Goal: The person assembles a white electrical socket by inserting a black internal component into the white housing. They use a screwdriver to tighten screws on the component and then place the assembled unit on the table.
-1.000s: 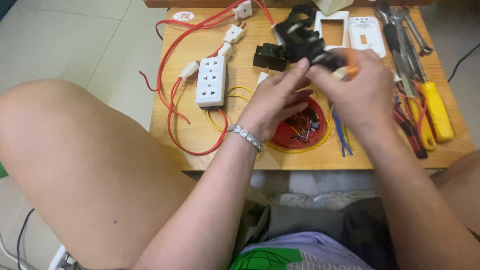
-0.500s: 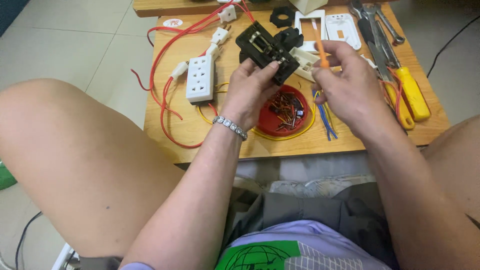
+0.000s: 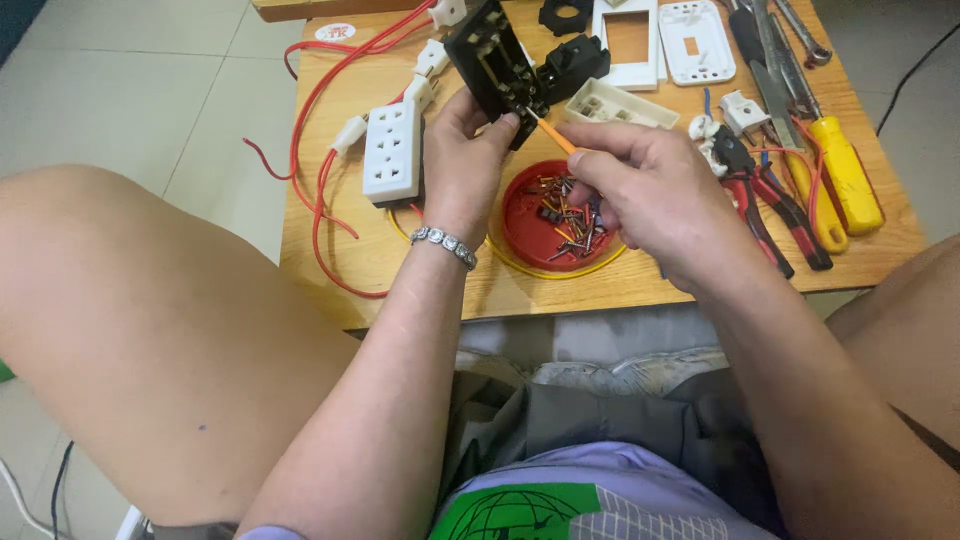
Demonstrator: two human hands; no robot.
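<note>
**A:** Left hand (image 3: 462,160) grips the black switch module (image 3: 492,58) up above the worktop (image 3: 420,270); right hand (image 3: 640,185) pinches an orange screwdriver (image 3: 551,133), tip at it.

**B:** I'd keep the tip square and brace the module so it can't slip.

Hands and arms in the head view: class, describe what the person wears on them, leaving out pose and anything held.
Both arms are bare, with no sleeves and no gloves. The left hand has a silver-coloured bracelet of small linked, stone-like pieces around the wrist. The right hand shows no ring, watch or band on its wrist.
</note>
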